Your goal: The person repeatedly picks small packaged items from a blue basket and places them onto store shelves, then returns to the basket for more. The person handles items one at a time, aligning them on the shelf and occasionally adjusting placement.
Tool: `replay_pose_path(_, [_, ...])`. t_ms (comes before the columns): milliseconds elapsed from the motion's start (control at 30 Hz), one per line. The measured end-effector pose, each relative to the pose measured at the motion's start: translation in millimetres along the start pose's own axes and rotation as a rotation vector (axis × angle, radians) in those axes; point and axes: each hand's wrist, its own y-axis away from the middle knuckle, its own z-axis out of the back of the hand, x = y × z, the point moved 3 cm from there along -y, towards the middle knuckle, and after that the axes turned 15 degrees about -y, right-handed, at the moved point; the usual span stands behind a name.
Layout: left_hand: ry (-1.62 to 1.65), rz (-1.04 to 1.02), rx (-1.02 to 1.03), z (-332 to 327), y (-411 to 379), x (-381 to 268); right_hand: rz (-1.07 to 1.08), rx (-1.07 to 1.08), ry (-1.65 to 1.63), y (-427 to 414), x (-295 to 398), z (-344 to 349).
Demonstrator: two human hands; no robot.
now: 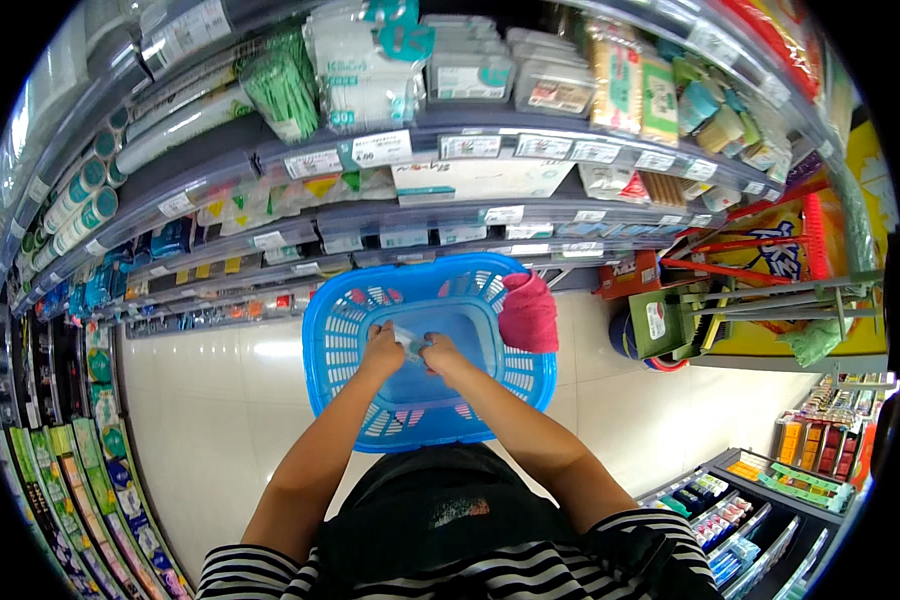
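Note:
My left hand [383,349] and my right hand [439,354] meet over the inside of a blue plastic basket [318,322]. Between them they hold a small clear plastic packet [407,341] with a printed teal part; its contents are too small to tell. Slotted walls surround the basket's smooth bottom. A crumpled pink cloth [529,313] hangs over the right rim. Directly ahead of the basket are shop shelves [480,120] with clear plastic boxes [470,75] and packs of white goods [371,90].
Price labels [381,148] line the shelf edges. To the right stand a green dustpan [660,322] and red-framed goods by a yellow display. A low shelf unit [735,510] is at the lower right, packets [112,480] at the left. Pale floor tiles [210,405] surround the basket.

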Motion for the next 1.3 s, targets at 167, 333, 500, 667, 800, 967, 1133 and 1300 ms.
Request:
replay_pose_path(167, [0.191, -0.395, -0.433, 129, 67, -111, 0.923, -0.206, 0.324, 109, 127, 45])
replay_pose_path(333, [0.263, -0.771, -0.797, 235, 121, -190, 1.376, -0.353, 0.257, 232, 247, 63])
replay_pose_path(500, [0.289, -0.794, -0.851, 271, 101, -215, 1.653, -0.422, 0.291, 233, 304, 68])
replay_pose_path(667, [0.318, -0.720, -0.870, 273, 69, -216, 1.575, -0.378, 0.248, 213, 321, 65])
replay_pose_path(800, [0.304, -0.692, -0.844, 268, 54, -213, 1.560, -0.383, 0.263, 194, 323, 67])
replay_pose_path(967, [0.263, -0.618, -0.806, 264, 43, -213, 1.568, -0.380, 0.304, 184, 325, 72])
replay_pose_path(1133, [0.233, -0.571, -0.819, 265, 48, -219, 1.568, -0.353, 0.313, 183, 327, 74])
replay_pose_path(1300, [0.209, -0.566, -0.842, 264, 46, -221, 1.591, -0.368, 0.313, 180, 328, 76])
